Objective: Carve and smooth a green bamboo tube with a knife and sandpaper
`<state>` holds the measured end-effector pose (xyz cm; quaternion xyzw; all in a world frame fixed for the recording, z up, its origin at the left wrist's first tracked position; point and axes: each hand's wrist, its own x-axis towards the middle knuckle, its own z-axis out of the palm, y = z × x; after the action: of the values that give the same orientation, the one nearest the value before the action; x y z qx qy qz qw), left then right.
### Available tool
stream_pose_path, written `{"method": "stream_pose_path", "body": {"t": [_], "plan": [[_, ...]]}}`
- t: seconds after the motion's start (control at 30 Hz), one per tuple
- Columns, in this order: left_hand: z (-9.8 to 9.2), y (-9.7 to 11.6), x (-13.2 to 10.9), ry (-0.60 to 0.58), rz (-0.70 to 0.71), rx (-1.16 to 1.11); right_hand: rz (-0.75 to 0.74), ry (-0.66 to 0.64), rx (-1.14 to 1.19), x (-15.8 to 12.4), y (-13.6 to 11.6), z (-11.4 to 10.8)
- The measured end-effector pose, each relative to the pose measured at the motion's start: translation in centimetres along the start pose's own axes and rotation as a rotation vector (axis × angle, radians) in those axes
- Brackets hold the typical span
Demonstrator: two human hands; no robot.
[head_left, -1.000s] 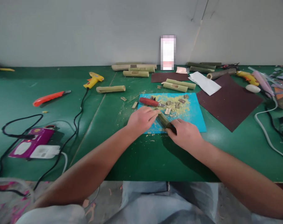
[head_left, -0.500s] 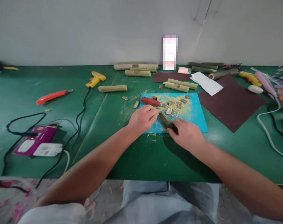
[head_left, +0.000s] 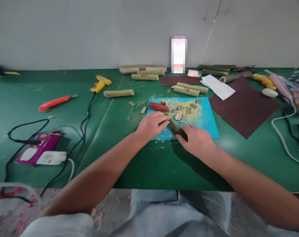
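Observation:
A short green bamboo tube [head_left: 175, 126] lies slanted over the near part of a blue mat [head_left: 211, 123]. My left hand [head_left: 153, 125] is closed on the tube's far end. Around its near end, the fingers of my right hand [head_left: 196, 138] are wrapped, covering part of it. Just beyond my left hand, a red-handled knife [head_left: 159, 106] lies on the mat among pale shavings [head_left: 185, 107] and several small cut bamboo pieces [head_left: 178, 117].
Several bamboo tubes [head_left: 144, 77] lie along the back. A yellow glue gun [head_left: 100, 84], an orange utility knife [head_left: 56, 102] and a purple power strip [head_left: 38, 148] with cords are at left. Brown sheets [head_left: 248, 115] and white paper [head_left: 218, 87] lie right.
Both hands keep hold of the bamboo tube in almost the same place. The whole view has shifted very slightly; nothing else has visibly moved.

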<state>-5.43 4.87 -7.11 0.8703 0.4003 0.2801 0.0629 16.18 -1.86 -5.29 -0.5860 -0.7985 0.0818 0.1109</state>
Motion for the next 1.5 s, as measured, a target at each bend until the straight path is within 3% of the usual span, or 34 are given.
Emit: {"method": "stream_pose_path", "body": {"t": [0.23, 0.37, 0.5, 0.63, 0.77, 0.9, 1.03, 1.17, 1.27, 1.4, 1.5], "plan": [[-0.03, 0.06, -0.39, -0.092, 0.219, 0.121, -0.002, -0.009, -0.019, 0.06, -0.03, -0.02], [0.02, -0.46, -0.22, 0.024, 0.157, 0.251, 0.006, -0.027, -0.026, 0.07, -0.11, -0.26], [0.19, -0.13, -0.37, -0.046, 0.225, 0.232, 0.007, -0.045, -0.035, 0.04, -0.26, -0.38], [0.24, -0.09, -0.45, 0.017, 0.137, 0.261, 0.013, -0.038, -0.045, 0.06, -0.39, -0.38], [0.37, 0.17, -0.53, -0.042, 0.23, 0.248, 0.012, -0.047, -0.057, 0.11, -0.34, -0.3], [0.4, 0.13, -0.65, 0.023, 0.184, 0.315, 0.015, -0.038, -0.054, 0.06, -0.33, -0.28], [0.42, -0.09, -0.63, -0.063, 0.234, 0.275, 0.018, -0.046, -0.052, -0.05, -0.41, -0.34], [0.45, -0.18, -0.4, -0.01, 0.156, 0.255, 0.026, -0.039, -0.059, -0.02, -0.49, -0.41], [0.49, 0.18, -0.54, -0.088, 0.244, 0.218, 0.026, -0.055, -0.062, -0.01, -0.56, -0.45], [0.37, 0.3, -0.75, -0.018, 0.144, 0.29, 0.03, -0.043, -0.069, -0.12, -0.62, -0.44], [0.31, 0.26, -0.77, -0.098, 0.181, 0.249, 0.029, -0.056, -0.07, -0.16, -0.65, -0.42]]}}
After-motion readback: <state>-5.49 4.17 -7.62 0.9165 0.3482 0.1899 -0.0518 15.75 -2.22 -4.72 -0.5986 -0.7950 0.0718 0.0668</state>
